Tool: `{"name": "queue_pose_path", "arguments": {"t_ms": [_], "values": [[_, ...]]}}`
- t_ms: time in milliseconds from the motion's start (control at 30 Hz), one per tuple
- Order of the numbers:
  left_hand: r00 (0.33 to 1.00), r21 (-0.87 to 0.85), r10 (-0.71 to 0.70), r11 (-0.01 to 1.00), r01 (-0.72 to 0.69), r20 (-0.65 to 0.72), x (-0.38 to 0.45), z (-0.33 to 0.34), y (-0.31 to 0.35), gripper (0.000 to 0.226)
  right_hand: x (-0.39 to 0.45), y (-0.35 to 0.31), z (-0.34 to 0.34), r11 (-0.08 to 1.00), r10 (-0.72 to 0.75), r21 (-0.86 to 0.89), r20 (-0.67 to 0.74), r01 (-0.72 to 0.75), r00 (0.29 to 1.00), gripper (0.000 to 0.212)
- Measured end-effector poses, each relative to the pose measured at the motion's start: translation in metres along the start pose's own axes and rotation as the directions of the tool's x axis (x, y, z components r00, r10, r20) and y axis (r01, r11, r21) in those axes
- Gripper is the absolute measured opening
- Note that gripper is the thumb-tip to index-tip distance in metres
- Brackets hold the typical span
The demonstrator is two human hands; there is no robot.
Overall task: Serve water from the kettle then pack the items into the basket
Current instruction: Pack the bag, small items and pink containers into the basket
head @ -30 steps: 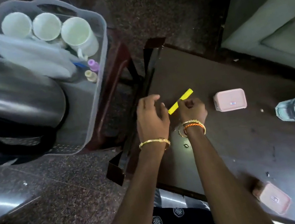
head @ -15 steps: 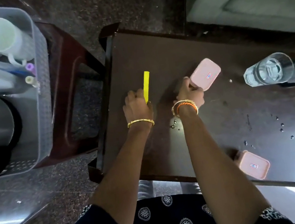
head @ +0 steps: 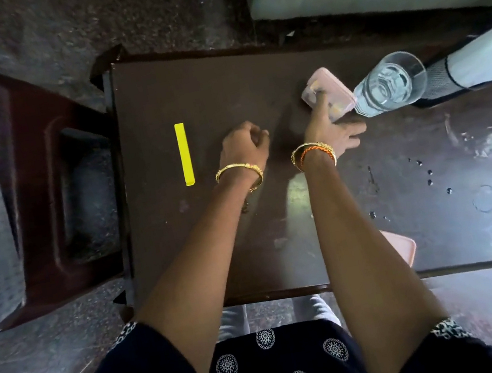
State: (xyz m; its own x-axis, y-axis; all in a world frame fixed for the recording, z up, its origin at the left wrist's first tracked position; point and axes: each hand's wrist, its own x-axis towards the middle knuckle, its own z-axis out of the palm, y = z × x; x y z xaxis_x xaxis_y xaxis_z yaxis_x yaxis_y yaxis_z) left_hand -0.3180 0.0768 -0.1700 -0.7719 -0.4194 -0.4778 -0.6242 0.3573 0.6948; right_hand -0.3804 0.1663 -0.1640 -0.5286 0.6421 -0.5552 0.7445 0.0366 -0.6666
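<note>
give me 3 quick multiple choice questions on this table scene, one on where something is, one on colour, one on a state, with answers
1. Where does the yellow stick lie?
A. on the table left of both hands
B. inside the glass
C. under the right arm

2. What colour is the container that the right hand touches?
A. green
B. pink
C. black

3. How is the left hand?
A. flat on the stick
B. gripping the glass
C. curled, holding nothing visible

Answers: 1 A, it lies alone on the table. 2 B, pale pink lid. 3 C, fingers curled, apart from the stick and the glass.
</note>
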Motion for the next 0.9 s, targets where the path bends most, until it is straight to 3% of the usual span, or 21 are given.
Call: {"name": "queue_pose_path", "arguments": {"t_ms": [100,233,400,500,567,667,733,833,900], "values": [[0.998,-0.042,-0.038,0.998,0.04,0.05,0.008,0.014,0.017,0.027,0.02,-0.004,-0.006,0.997,-0.031,0.07,0.006,0.03,1.0,0.076],[0.995,-0.066,-0.048,0.996,0.054,0.086,0.016,0.031,0.034,0.04,0.031,-0.005,-0.005,0.989,-0.101,-0.107,0.06,0.107,0.993,0.076],[0.986,-0.149,-0.089,0.983,0.11,0.141,0.026,0.045,0.055,0.045,0.037,-0.01,-0.006,0.993,-0.111,-0.012,0.177,0.115,0.978,0.06],[0.956,-0.326,-0.223,0.904,0.275,0.19,0.026,0.054,0.063,0.042,0.034,-0.003,-0.017,0.992,-0.099,0.096,0.217,0.079,0.971,0.032],[0.935,-0.473,-0.291,0.807,0.353,0.202,0.016,0.061,0.065,0.049,0.025,0.007,-0.03,0.979,-0.169,0.148,0.229,0.137,0.959,0.012],[0.926,-0.585,-0.358,0.729,0.357,0.119,-0.009,0.07,0.059,0.054,0.014,0.027,-0.06,0.968,-0.22,0.189,0.336,0.164,0.916,0.018],[0.922,-0.609,-0.366,0.704,0.364,0.127,-0.029,0.073,0.047,0.049,0.012,0.039,-0.091,0.972,-0.236,0.104,0.364,0.213,0.901,0.018],[0.922,-0.519,-0.346,0.763,0.385,0.175,-0.063,0.07,0.025,0.044,0.022,0.054,-0.154,0.877,-0.391,-0.208,0.218,0.433,0.895,0.014],[0.922,-0.426,-0.34,0.817,0.387,0.185,-0.083,0.069,0.008,0.042,0.035,0.065,-0.196,0.802,-0.374,-0.44,0.156,0.404,0.914,0.019]]}}
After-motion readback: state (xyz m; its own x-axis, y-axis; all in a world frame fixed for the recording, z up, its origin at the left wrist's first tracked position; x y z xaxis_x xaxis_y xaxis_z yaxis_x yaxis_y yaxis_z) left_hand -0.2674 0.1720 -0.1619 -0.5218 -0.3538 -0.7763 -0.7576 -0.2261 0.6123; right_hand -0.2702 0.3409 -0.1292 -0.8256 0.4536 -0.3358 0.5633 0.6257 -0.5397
